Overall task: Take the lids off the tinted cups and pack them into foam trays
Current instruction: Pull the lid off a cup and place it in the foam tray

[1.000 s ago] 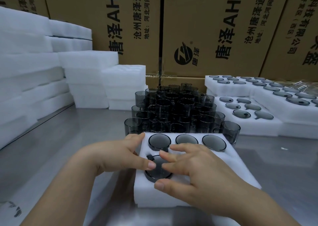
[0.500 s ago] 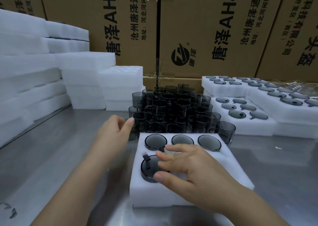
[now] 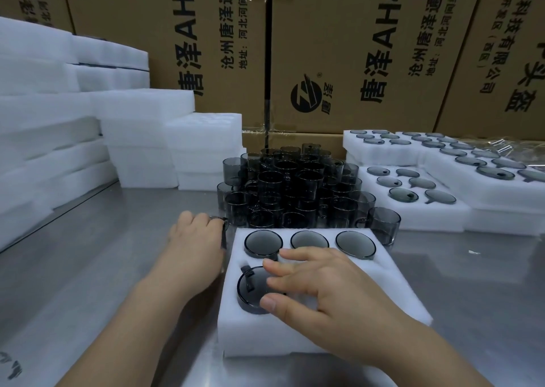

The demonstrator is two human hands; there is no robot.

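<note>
White foam tray (image 3: 309,336) sits near the front of a steel table (image 3: 88,268) as a person packs tinted drinkware. The right hand (image 3: 333,292) lies over a dark tinted lid (image 3: 250,289) that sits in the tray's near-left recess. Its fingers (image 3: 292,283) are spread and almost straight across the lid's top, with the thumb at the near rim, pressing rather than gripping. Three more lids (image 3: 263,242) fill the recesses of the tray's far row. To the left of the tray, the left hand (image 3: 196,239) has its fingers curled round a tinted cup (image 3: 225,233), which is largely hidden behind the knuckles; only a rim and one dark edge show, just beside the tray's far-left corner. That cup stands at the near-left edge of a dense cluster of tinted cups (image 3: 295,189) directly behind the tray. A single cup (image 3: 383,224) stands at the cluster's right end, near the tray's far-right corner. Filled foam trays (image 3: 413,209) holding rows of lids are stacked on the right of the table, and plain foam blocks (image 3: 59,138) are piled on the left. Printed cardboard boxes (image 3: 339,47) form the backdrop.
</note>
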